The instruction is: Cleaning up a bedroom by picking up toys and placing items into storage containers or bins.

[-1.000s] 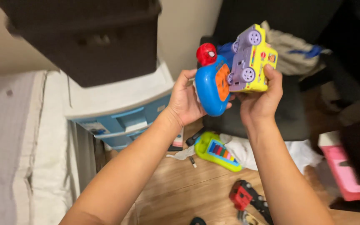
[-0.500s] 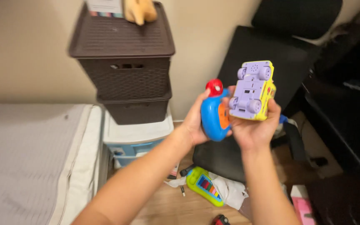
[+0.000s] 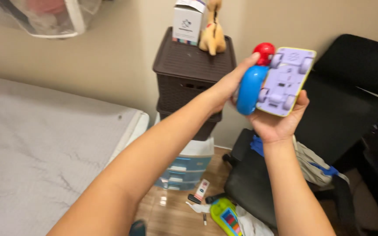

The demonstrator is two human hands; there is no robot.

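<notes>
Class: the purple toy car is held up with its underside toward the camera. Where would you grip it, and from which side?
Grip the toy car across its flat yellow-edged body, between the wheels, coming from below as the right hand does; protruding wheels probably stop slipping. The left hand steadies the blue end.

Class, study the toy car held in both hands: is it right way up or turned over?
Turned over: the toy car shows its lilac underside and four wheels to the camera, gripped between left hand and right hand.
</notes>
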